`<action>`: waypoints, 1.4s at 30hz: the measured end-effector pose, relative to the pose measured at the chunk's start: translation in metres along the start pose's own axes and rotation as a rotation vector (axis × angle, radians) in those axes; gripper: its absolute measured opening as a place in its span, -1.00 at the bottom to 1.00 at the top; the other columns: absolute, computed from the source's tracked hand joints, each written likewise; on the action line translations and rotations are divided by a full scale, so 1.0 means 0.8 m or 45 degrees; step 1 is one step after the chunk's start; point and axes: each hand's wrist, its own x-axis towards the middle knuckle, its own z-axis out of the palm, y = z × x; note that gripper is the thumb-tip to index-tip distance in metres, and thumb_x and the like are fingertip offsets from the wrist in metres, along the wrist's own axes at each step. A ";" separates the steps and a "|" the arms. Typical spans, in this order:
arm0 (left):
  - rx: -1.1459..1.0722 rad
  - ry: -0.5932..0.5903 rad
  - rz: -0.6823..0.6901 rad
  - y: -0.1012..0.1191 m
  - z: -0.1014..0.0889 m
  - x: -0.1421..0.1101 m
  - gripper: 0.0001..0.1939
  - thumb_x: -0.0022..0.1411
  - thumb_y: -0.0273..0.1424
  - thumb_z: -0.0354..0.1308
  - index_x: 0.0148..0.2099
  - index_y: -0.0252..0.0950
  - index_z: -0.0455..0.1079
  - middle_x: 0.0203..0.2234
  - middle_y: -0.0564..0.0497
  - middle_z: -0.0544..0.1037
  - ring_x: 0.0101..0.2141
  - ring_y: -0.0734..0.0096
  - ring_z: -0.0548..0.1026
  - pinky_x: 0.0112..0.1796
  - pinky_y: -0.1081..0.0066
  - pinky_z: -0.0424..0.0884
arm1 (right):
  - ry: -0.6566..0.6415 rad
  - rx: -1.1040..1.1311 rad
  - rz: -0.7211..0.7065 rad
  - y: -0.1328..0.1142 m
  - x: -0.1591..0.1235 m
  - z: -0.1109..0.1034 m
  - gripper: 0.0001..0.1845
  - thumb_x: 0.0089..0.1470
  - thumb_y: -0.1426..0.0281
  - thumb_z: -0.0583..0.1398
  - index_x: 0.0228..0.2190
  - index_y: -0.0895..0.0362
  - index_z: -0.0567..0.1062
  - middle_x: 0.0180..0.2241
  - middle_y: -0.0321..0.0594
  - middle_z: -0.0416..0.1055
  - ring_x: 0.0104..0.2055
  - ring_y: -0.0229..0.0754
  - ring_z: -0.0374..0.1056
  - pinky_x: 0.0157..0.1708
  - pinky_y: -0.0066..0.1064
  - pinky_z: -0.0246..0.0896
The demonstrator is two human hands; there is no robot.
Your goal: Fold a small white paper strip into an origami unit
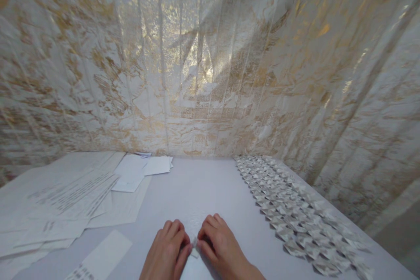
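Note:
My left hand [169,247] and my right hand [220,245] meet low in the middle of the view, just above the table. Between their fingertips is a small folded piece of white paper [194,250], pinched from both sides. The fingers of both hands are curled, thumbs pressed against the paper. Its exact shape is partly hidden by the fingers. Beneath it, a pale surface shows between the hands; I cannot tell whether that is another sheet or the table.
Printed sheets [49,192] lie overlapped on the left, with blank white sheets [129,173] behind them. A loose paper strip [103,256] lies nearer. Rows of small folded paper pieces [282,205] line the right side of the white table [200,188]. A patterned curtain [197,74] hangs behind.

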 end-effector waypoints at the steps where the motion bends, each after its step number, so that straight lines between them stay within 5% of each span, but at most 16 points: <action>1: 0.013 0.013 -0.007 0.001 0.002 0.000 -0.80 0.38 -0.39 0.08 -0.31 -0.22 0.46 -0.25 -0.05 0.53 -0.18 0.12 0.46 -0.16 0.17 0.37 | 0.001 0.017 0.024 -0.001 0.000 -0.001 -0.79 0.08 0.64 0.31 -0.32 0.10 0.51 -0.23 -0.26 0.47 -0.15 -0.11 0.30 -0.04 -0.27 0.13; 16: 0.188 0.194 -0.098 0.012 0.022 -0.003 -0.82 0.33 -0.51 0.01 -0.28 -0.27 0.42 -0.22 -0.13 0.50 -0.16 0.07 0.43 -0.13 0.14 0.32 | -0.045 -0.051 0.205 -0.014 0.015 0.000 -0.83 0.16 0.62 0.28 -0.36 0.12 0.50 -0.21 -0.21 0.46 -0.10 -0.06 0.32 -0.04 -0.24 0.13; 20: 0.066 0.158 -0.118 0.011 0.014 -0.002 -0.85 0.29 -0.52 0.03 -0.18 -0.24 0.40 -0.24 -0.06 0.48 -0.18 0.11 0.44 -0.15 0.16 0.31 | -0.024 -0.031 0.226 -0.016 0.017 -0.002 -0.82 0.10 0.62 0.32 -0.36 0.13 0.48 -0.23 -0.21 0.46 -0.10 -0.05 0.32 -0.03 -0.23 0.12; 25: -0.006 0.041 -0.129 0.007 0.011 0.000 -0.61 0.24 -0.56 0.03 0.05 -0.13 0.43 -0.05 -0.07 0.48 -0.01 0.08 0.42 -0.06 0.13 0.31 | -0.022 0.082 0.227 -0.014 0.017 -0.007 -0.74 0.05 0.70 0.28 -0.30 0.12 0.48 -0.23 -0.25 0.45 -0.10 -0.08 0.31 -0.04 -0.26 0.12; 32: -0.017 0.089 -0.100 0.011 0.013 -0.001 -0.69 0.26 -0.59 0.04 -0.09 -0.16 0.49 -0.13 -0.05 0.52 -0.08 0.12 0.43 -0.09 0.19 0.29 | -0.021 0.185 0.118 0.003 0.010 -0.006 -0.72 0.13 0.73 0.18 -0.27 0.12 0.50 -0.24 -0.25 0.43 -0.12 -0.10 0.32 -0.03 -0.24 0.13; 36: -0.323 0.085 -0.079 0.003 0.009 -0.003 -0.88 0.34 -0.45 0.04 -0.24 -0.18 0.39 -0.29 0.02 0.51 -0.22 0.19 0.45 -0.16 0.25 0.32 | -0.031 0.278 0.007 0.008 0.007 -0.006 -0.82 0.12 0.52 0.37 -0.26 0.09 0.51 -0.24 -0.28 0.42 -0.12 -0.09 0.34 0.03 -0.19 0.10; 39: -0.571 0.063 -0.118 0.003 0.002 -0.003 -0.84 0.39 -0.31 0.02 -0.28 -0.16 0.33 -0.37 0.08 0.46 -0.31 0.26 0.45 -0.24 0.32 0.35 | 0.025 0.353 -0.022 0.005 0.005 -0.002 -0.66 -0.07 0.59 0.45 -0.31 0.10 0.47 -0.27 -0.31 0.42 -0.14 -0.10 0.34 -0.06 -0.29 0.16; 42: -0.649 0.089 -0.165 0.005 0.001 -0.002 -0.85 0.35 -0.30 0.04 -0.30 -0.15 0.34 -0.39 0.09 0.44 -0.32 0.26 0.45 -0.25 0.33 0.36 | 0.132 0.363 -0.103 0.003 0.003 0.005 -0.73 0.01 0.68 0.28 -0.36 0.10 0.40 -0.34 -0.32 0.44 -0.25 -0.17 0.35 -0.23 -0.41 0.18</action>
